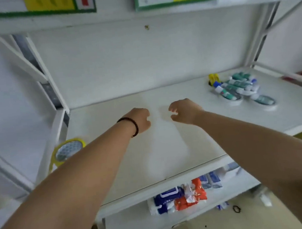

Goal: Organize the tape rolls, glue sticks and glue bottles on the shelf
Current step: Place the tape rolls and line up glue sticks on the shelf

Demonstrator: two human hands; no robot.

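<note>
Round tape roll (68, 152) on smooth shelf (168, 149)

Two hands over the middle of a shelf, goods at its two ends.

The white metal shelf board (168, 149) carries a pile of white-and-green glue bottles and glue sticks (240, 89) at its back right; a small yellow clip-like item (213, 78), too blurred to identify, sits just behind the pile's left end. A yellow-rimmed roll of clear tape (68, 150) lies at the front left corner, partly behind the left forearm. The left hand (140, 120) and right hand (185, 112) hang side by side above the bare centre, apart from each other. On the shelf below, blue and orange-white soft packets (178, 197) lie near its front.
</note>
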